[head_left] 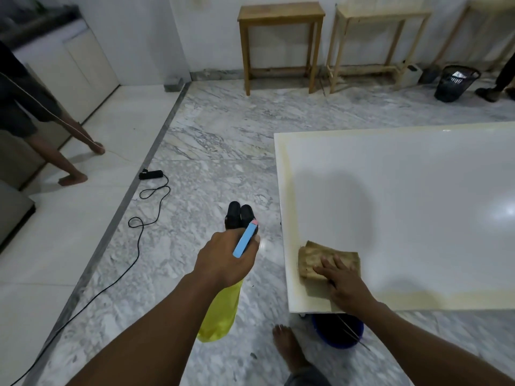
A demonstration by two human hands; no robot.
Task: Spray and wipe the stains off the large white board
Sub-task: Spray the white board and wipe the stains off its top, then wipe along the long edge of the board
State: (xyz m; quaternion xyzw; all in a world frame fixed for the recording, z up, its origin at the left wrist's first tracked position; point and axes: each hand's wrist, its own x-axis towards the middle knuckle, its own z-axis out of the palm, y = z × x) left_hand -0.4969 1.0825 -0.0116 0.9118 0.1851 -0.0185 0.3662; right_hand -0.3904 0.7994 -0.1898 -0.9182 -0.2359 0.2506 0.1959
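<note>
Left hand grips spray bottle beside board; right hand, flat, presses cloth on its corner.

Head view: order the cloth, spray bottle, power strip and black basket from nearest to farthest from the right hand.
1. Cloth, under the right hand, on the board.
2. Spray bottle, in the left hand.
3. Power strip, on the floor, far left.
4. Black basket, by the far wall.

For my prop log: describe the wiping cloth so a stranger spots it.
Find the large white board at right. The cloth lies at its near left corner, under the right hand. Tan and folded, unlike the yellow spray bottle nearby.
</note>
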